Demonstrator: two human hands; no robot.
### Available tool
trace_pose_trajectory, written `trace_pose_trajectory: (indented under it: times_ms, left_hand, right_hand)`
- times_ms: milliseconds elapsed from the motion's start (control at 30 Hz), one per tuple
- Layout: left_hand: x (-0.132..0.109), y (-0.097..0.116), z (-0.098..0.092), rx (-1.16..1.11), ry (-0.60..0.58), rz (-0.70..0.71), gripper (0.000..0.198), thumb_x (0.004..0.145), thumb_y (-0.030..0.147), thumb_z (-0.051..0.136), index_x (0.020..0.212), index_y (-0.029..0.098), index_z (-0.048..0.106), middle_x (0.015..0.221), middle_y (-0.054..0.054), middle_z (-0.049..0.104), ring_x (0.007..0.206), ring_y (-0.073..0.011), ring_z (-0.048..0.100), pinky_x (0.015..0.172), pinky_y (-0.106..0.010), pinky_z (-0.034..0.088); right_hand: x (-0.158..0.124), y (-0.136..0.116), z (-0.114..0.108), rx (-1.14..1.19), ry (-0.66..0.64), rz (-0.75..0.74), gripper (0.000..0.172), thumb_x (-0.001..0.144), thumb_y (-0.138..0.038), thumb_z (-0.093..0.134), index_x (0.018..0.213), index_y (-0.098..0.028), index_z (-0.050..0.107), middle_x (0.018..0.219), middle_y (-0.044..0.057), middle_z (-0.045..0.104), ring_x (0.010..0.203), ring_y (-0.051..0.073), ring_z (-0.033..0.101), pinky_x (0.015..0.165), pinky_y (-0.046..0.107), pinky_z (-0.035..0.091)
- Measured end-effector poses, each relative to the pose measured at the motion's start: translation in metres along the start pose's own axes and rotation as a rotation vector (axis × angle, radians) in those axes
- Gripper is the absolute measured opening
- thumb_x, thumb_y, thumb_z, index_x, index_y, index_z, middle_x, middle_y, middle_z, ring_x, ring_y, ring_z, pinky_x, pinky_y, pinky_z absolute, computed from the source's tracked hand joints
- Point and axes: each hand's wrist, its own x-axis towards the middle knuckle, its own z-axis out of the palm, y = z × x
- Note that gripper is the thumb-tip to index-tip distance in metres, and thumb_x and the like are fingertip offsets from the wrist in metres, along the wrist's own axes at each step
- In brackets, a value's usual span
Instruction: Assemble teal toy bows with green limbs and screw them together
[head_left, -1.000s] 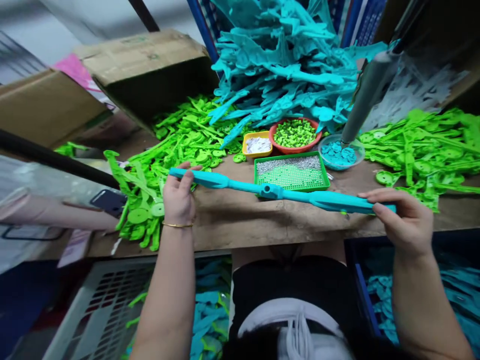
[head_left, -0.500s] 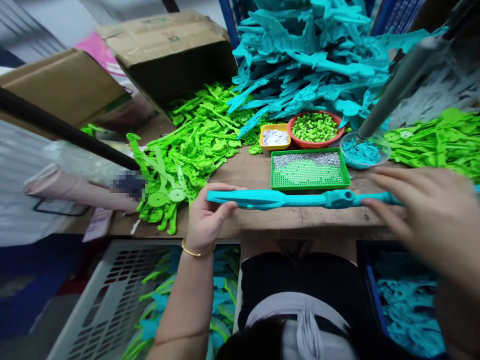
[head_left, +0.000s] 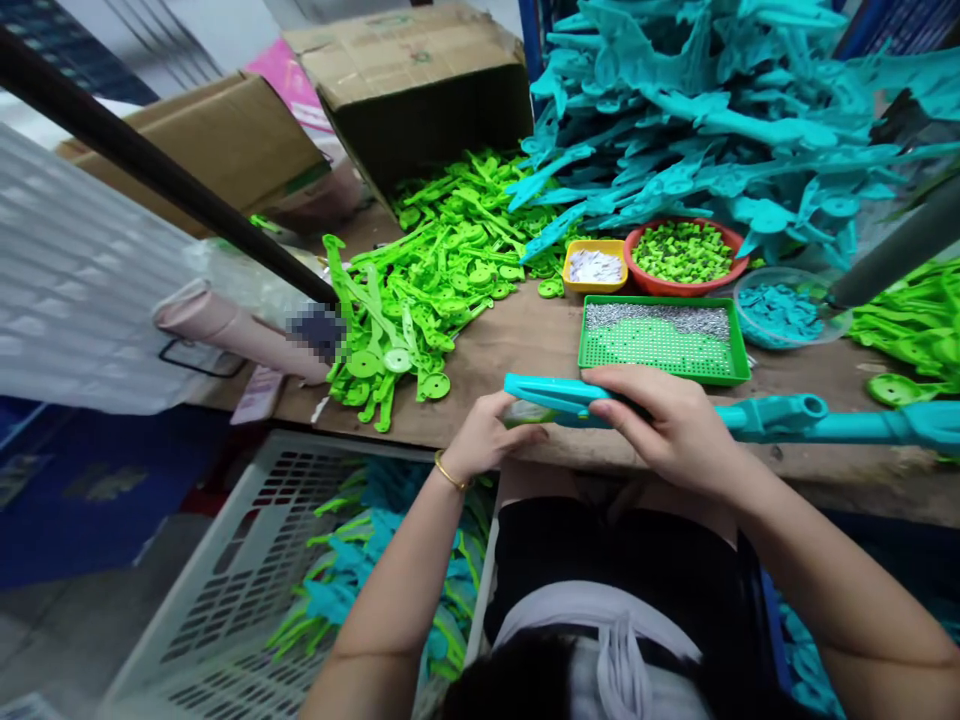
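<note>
A long turquoise plastic part (head_left: 780,416) lies level across the table's front edge, its far end running out of the right side of the view. My right hand (head_left: 660,420) is closed around it left of a raised round socket, thumb in front and fingers over the top. At the part's tapered left end is my left hand (head_left: 491,435), wearing a gold bangle, with thumb below and fingers curled behind the tip. Something pale green shows between that tip and my left thumb; its shape is unclear.
Behind are a green tray (head_left: 660,372) of small metal pieces, a yellow dish (head_left: 596,288), a red bowl (head_left: 686,290) and a clear tub (head_left: 795,340). Green parts (head_left: 450,250) and turquoise parts (head_left: 697,140) are heaped beyond. A white crate (head_left: 225,560) stands below left.
The turquoise part has shifted right relative to my hands. My right hand has come left and now grips it nearer my left hand. The view has swung left.
</note>
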Motion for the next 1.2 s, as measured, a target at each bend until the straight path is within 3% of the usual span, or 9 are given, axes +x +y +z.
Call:
trace_pose_trajectory:
  times_ms: [167, 333, 467, 567, 633, 667, 800, 1000, 1200]
  left_hand:
    - [0.003, -0.009, 0.003, -0.098, -0.031, -0.091, 0.036, 0.072, 0.050, 0.072, 0.073, 0.014, 0.065, 0.060, 0.002, 0.060, 0.054, -0.0098, 0.049, 0.054, -0.022, 0.042]
    - [-0.015, 0.002, 0.043, -0.433, 0.087, -0.110, 0.048, 0.074, 0.063, 0.068, 0.078, 0.016, 0.061, 0.062, 0.001, 0.061, 0.054, -0.0108, 0.054, 0.056, -0.023, 0.045]
    - [-0.030, 0.013, 0.076, -0.788, 0.009, -0.121, 0.080, 0.076, 0.086, 0.031, 0.091, 0.015, 0.065, 0.076, -0.009, 0.068, 0.072, -0.0216, 0.066, 0.064, -0.033, 0.054]
    - [-0.013, 0.027, 0.061, -0.826, 0.101, 0.027, 0.076, 0.084, 0.079, 0.025, 0.103, 0.018, 0.066, 0.098, -0.011, 0.071, 0.095, -0.0238, 0.067, 0.083, -0.037, 0.054]
    - [0.006, 0.040, 0.035, -0.703, 0.218, 0.238, 0.043, 0.086, 0.055, 0.060, 0.114, 0.022, 0.062, 0.106, -0.006, 0.069, 0.094, -0.0178, 0.066, 0.086, -0.032, 0.053]
    - [0.015, 0.048, 0.022, -0.605, 0.232, 0.312, 0.042, 0.080, 0.043, 0.072, 0.115, 0.023, 0.060, 0.105, -0.005, 0.069, 0.091, -0.0154, 0.066, 0.084, -0.029, 0.053]
    - [0.035, 0.075, -0.014, -0.170, 0.176, 0.533, 0.038, 0.072, 0.031, 0.080, 0.103, 0.016, 0.063, 0.098, -0.005, 0.069, 0.086, -0.0136, 0.066, 0.079, -0.023, 0.052]
    - [0.034, 0.089, -0.026, 0.310, 0.128, 0.702, 0.022, 0.083, 0.032, 0.070, 0.096, 0.016, 0.062, 0.089, -0.003, 0.071, 0.080, -0.0127, 0.066, 0.073, -0.022, 0.049]
    - [0.036, 0.093, -0.032, 0.496, 0.085, 0.767, 0.024, 0.083, 0.040, 0.066, 0.080, 0.017, 0.059, 0.070, 0.000, 0.064, 0.064, -0.0123, 0.060, 0.061, -0.023, 0.044]
  right_hand:
    - [0.003, -0.001, -0.002, -0.113, -0.215, 0.061, 0.044, 0.088, -0.039, 0.059, 0.125, -0.017, 0.054, 0.120, 0.009, 0.067, 0.105, 0.021, 0.065, 0.085, 0.033, 0.054]
    - [0.009, -0.010, -0.004, -0.288, -0.115, 0.081, 0.044, 0.092, -0.049, 0.048, 0.119, -0.017, 0.058, 0.108, 0.010, 0.070, 0.091, 0.025, 0.069, 0.069, 0.035, 0.054]
    - [0.020, -0.019, -0.019, -0.354, -0.067, 0.094, 0.056, 0.095, -0.051, 0.036, 0.130, -0.012, 0.053, 0.120, 0.015, 0.066, 0.101, 0.030, 0.067, 0.074, 0.038, 0.053]
    - [0.026, -0.019, -0.034, -0.263, -0.123, 0.155, 0.058, 0.096, -0.052, 0.031, 0.136, -0.014, 0.050, 0.125, 0.013, 0.064, 0.108, 0.028, 0.065, 0.083, 0.039, 0.052]
    - [0.028, -0.018, -0.042, -0.144, -0.177, 0.182, 0.055, 0.098, -0.051, 0.027, 0.134, -0.017, 0.053, 0.124, 0.009, 0.065, 0.110, 0.024, 0.064, 0.088, 0.035, 0.051]
    - [0.028, -0.018, -0.045, -0.087, -0.208, 0.190, 0.054, 0.099, -0.050, 0.026, 0.132, -0.019, 0.055, 0.122, 0.008, 0.067, 0.109, 0.022, 0.064, 0.088, 0.033, 0.050]
    - [0.027, -0.020, -0.047, 0.000, -0.260, 0.187, 0.049, 0.099, -0.047, 0.026, 0.127, -0.025, 0.059, 0.110, 0.003, 0.070, 0.094, 0.017, 0.066, 0.077, 0.026, 0.049]
    - [0.021, -0.020, -0.043, -0.022, -0.277, 0.230, 0.045, 0.099, -0.048, 0.028, 0.125, -0.026, 0.058, 0.098, 0.001, 0.071, 0.080, 0.014, 0.063, 0.069, 0.024, 0.046]
    - [0.018, -0.019, -0.034, 0.052, -0.365, 0.284, 0.047, 0.098, -0.051, 0.028, 0.128, -0.027, 0.055, 0.112, 0.002, 0.069, 0.099, 0.018, 0.064, 0.083, 0.030, 0.045]
